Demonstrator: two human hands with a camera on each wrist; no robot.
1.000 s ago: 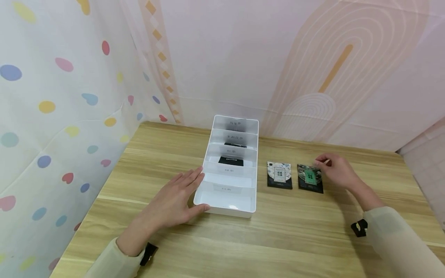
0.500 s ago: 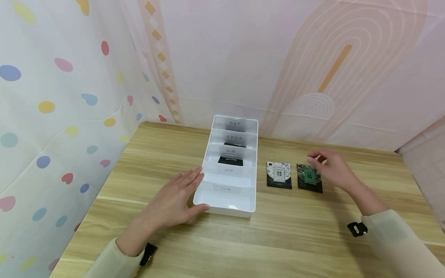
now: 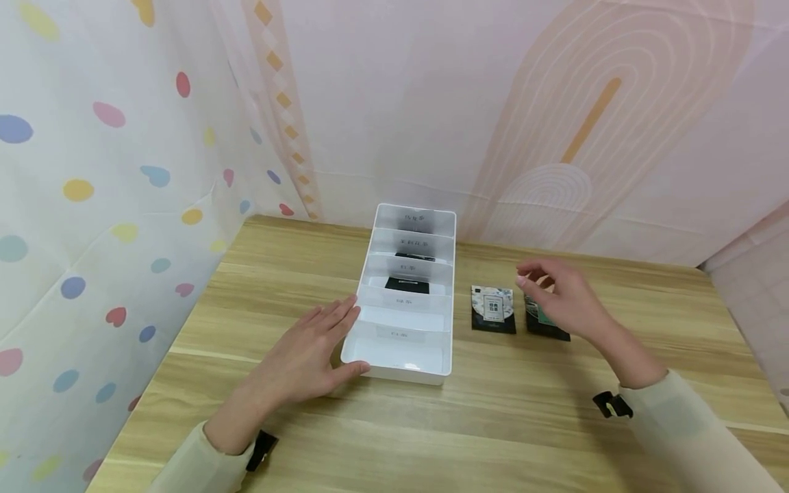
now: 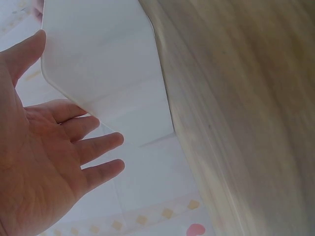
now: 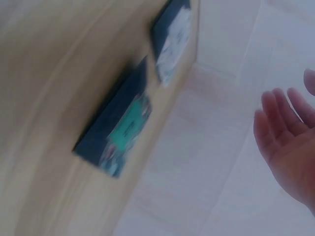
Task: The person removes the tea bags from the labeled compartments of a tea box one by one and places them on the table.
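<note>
A white compartment box (image 3: 401, 376) stands lengthwise on the wooden table. My left hand (image 3: 302, 359) rests at its near left corner, thumb by the front rim and straight fingers along the side; the left wrist view shows the thumb at the rim of the box wall (image 4: 108, 64). To the right of the box lie two flat tea sachets, one with a white floral print (image 3: 493, 308), the other with a green label (image 5: 127, 125). Above the green-labelled sachet hovers my right hand (image 3: 570, 301), fingers loosely bent and holding nothing, covering part of it in the head view.
Labelled dividers split the box into several compartments. Black packets lie in the middle compartment (image 3: 407, 285) and in the one behind it (image 3: 414, 257). A patterned curtain (image 3: 394, 123) hangs along the table's back edge, and a dotted one (image 3: 111, 239) on the left.
My right hand has moved left, from the right edge of the green-labelled sachet to above it, toward the white-printed one. My left hand, the box and both sachets stay in place.
</note>
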